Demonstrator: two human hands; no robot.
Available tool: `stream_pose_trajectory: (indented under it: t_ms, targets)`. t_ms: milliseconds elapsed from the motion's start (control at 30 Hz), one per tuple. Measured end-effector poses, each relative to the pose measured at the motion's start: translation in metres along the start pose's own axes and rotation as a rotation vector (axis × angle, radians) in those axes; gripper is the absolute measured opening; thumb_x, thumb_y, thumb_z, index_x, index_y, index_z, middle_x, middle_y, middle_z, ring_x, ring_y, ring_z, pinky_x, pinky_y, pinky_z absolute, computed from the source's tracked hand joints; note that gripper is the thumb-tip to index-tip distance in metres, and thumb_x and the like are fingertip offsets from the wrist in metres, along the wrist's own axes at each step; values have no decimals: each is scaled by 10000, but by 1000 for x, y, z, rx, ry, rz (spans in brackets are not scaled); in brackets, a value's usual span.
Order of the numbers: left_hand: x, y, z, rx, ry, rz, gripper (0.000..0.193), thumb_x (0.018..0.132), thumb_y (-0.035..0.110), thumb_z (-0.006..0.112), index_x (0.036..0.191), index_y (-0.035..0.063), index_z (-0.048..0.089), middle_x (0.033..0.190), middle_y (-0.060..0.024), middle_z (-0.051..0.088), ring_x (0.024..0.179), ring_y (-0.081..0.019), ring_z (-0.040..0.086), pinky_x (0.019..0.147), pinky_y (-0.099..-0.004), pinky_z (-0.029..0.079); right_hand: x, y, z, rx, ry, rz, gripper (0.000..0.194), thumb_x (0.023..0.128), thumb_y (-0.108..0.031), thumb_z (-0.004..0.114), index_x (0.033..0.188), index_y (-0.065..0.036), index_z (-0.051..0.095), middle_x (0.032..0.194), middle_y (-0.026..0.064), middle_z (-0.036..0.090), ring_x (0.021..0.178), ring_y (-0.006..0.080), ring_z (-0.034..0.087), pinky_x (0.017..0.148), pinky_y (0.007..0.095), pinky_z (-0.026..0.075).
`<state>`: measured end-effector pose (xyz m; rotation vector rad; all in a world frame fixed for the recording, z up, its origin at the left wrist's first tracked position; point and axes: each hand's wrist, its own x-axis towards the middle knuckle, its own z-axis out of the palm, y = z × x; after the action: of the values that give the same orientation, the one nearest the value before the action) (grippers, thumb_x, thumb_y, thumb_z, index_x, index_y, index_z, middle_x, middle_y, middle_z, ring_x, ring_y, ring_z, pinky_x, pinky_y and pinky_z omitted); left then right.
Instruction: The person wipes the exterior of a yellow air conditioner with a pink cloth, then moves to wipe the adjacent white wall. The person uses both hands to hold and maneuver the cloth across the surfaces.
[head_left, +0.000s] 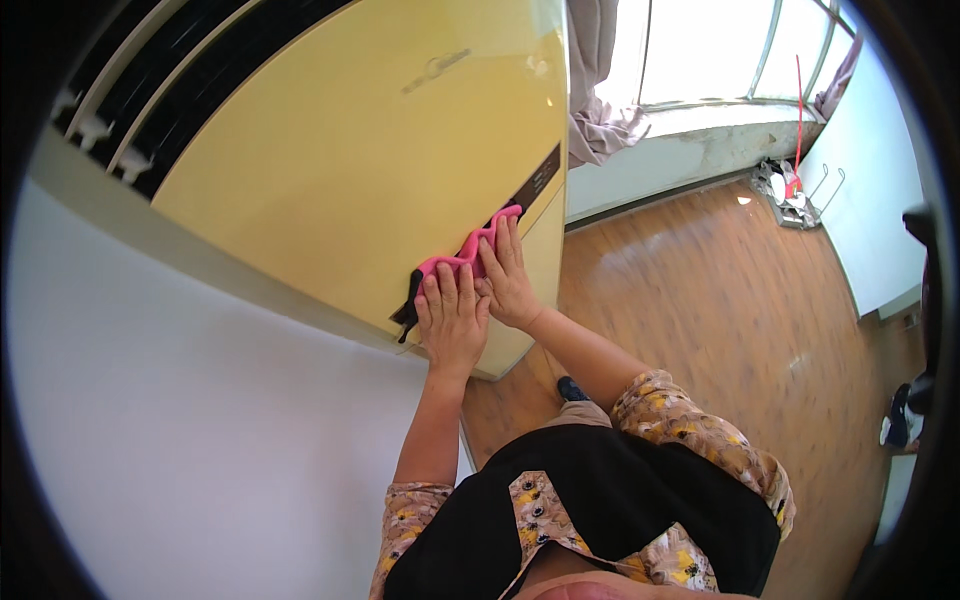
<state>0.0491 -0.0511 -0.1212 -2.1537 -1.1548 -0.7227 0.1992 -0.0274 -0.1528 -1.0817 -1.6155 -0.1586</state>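
A pink cloth with black edging lies bunched against the pale yellow front panel of what looks like a floor-standing air conditioner. Fingers straight, my left hand presses the cloth's lower left part to the panel. Just to its upper right, my right hand holds the other end down the same way, and the two hands touch near the thumbs. Under the cloth runs a dark display strip; its upper end shows beyond my right fingertips, and its middle is covered.
Dark louvres fill the upper left, and a white wall borders the appliance. A curtain hangs by the window. Wood flooring stretches right to a white cabinet, with clutter and a red stick beside it.
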Motion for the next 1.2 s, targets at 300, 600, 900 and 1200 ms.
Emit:
stream_pose_trajectory:
  t_ms: [300,600,900,1200]
  targets:
    - [114,65,-58,-43,-158,114,791,935,436,604,1594,98,326,1691,-154,204,1578,-301,136,1259,-467,5,63,29,-61,-21,239,55,722,990,-314,588,1590,-60,277,1667,282,109,1527,519,117,1222,592,200]
    - [124,85,-66,3,-247,68,792,944,461,588,1594,89,329,1699,-135,189,1583,-322,93,1255,-475,-9,36,27,-62,-164,29,105,791,981,-315,594,1611,-51,197,1643,313,77,1513,558,78,1215,618,202]
    - [-14,27,-51,62,-100,-75,690,985,522,560,1555,153,435,1684,-185,187,1567,-418,7,1229,-573,1,-32,-34,-38,231,-186,69,849,925,-249,673,1583,42,223,1661,319,11,1514,573,32,1210,626,155]
    - [-103,-40,-25,-44,189,-300,549,1006,394,585,1511,203,485,1697,-166,133,1552,-450,87,1223,-627,137,-44,-81,1,138,-391,-295,715,849,-204,717,1435,100,444,1554,325,334,1441,550,296,1185,630,233]
